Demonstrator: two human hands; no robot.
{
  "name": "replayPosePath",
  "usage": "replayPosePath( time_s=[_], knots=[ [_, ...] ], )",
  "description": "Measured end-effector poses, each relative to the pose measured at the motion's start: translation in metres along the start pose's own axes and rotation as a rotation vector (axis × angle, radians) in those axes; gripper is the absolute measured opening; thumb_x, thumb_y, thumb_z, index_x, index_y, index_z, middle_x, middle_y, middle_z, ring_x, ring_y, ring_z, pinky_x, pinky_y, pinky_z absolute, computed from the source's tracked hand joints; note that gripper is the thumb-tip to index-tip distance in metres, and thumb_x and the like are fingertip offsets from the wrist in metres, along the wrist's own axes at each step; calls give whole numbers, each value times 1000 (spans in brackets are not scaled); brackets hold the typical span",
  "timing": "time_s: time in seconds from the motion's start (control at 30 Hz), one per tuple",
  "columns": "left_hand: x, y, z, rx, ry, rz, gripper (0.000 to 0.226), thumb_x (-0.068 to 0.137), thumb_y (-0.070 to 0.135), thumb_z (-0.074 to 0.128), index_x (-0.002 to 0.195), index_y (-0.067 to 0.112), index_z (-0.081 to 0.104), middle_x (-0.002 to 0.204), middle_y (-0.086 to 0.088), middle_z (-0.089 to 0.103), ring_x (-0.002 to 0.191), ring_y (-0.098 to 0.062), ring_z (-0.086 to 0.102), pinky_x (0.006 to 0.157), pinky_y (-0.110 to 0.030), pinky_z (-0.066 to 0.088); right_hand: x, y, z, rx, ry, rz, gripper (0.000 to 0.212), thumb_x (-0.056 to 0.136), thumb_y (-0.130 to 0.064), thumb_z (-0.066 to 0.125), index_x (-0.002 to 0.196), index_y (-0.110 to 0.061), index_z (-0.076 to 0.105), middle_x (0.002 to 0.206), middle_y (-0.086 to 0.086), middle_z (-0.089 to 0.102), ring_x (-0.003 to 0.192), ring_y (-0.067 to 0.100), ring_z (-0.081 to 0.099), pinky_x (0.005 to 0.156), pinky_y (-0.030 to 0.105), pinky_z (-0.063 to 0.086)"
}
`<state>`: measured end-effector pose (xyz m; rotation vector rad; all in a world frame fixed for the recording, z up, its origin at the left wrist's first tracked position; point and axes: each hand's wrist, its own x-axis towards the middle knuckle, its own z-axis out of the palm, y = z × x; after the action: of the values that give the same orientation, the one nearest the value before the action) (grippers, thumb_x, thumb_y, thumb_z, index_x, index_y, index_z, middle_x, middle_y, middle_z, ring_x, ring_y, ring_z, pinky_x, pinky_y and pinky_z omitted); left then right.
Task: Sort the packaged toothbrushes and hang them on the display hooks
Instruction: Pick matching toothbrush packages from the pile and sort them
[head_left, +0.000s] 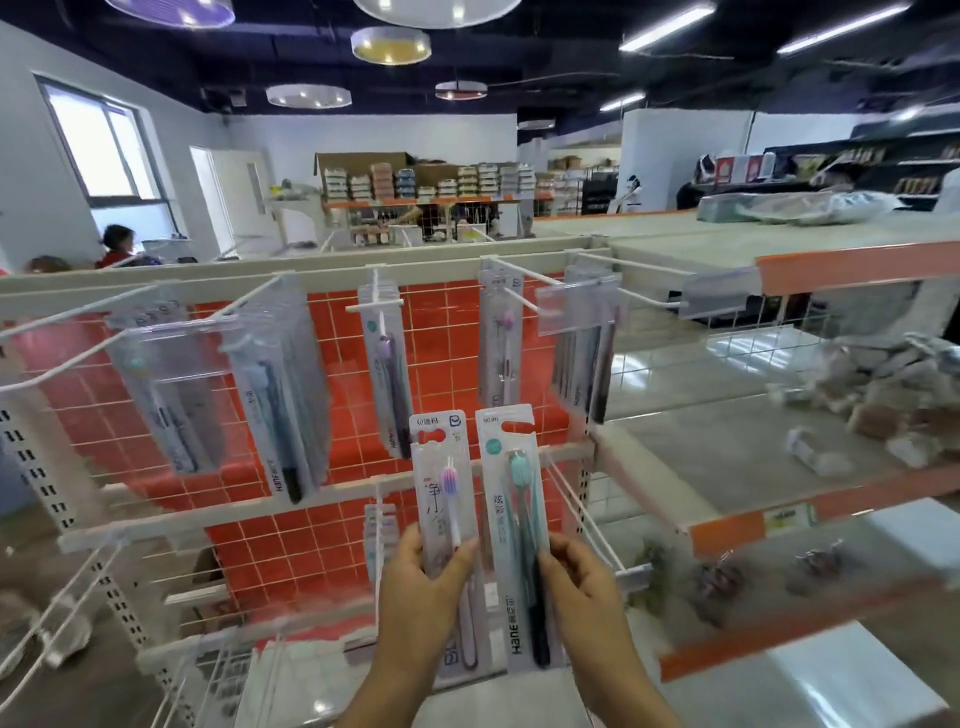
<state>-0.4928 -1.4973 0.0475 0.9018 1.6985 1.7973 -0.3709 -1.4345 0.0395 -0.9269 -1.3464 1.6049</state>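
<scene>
Right in front of the wire display rack (322, 291), the person holds two packs upright, side by side. The left hand (423, 582) pinches the pink-bristled toothbrush pack (442, 499), fingers clamped on its lower half. The right hand (576, 582) grips the teal toothbrush pack (514, 519) likewise. Above them on the rack's hooks hang other packaged toothbrushes (387, 374).

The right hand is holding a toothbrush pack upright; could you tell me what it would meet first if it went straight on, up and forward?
Probably the white display hook just above the right hand, whose teal-brush pack would likely brush it first. Depth is unclear from one view.
</scene>
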Motion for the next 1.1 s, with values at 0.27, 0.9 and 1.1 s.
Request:
replayPosePath(
  time_s=[0.27,0.9,1.1],
  knots=[
    [-1,2,36,-17,-16,0,16,89,19,65,105,21,62,87,7,74,77,-2,70,57,-12,52,4,-9,-30,-13,24,-23,19,98,-10,47,98,-12,66,87,1,72,78,9,70,64,20,54],
    [32,11,48,-47,-111,-20,16,97,25,50,101,22,66,89,6,75,86,-12,71,76,-30,54,32,-10,-33,26,128,8,18,97,-8,47,94,-10,65,83,5,72,67,5,68,56,16,52],
    [47,20,57,-98,-176,-29,18,97,27,50,104,24,67,95,9,75,92,-7,70,81,-27,53,50,-8,-39,27,159,17,18,98,-12,47,94,-10,65,78,2,72,64,6,67,54,17,51]
  ],
)
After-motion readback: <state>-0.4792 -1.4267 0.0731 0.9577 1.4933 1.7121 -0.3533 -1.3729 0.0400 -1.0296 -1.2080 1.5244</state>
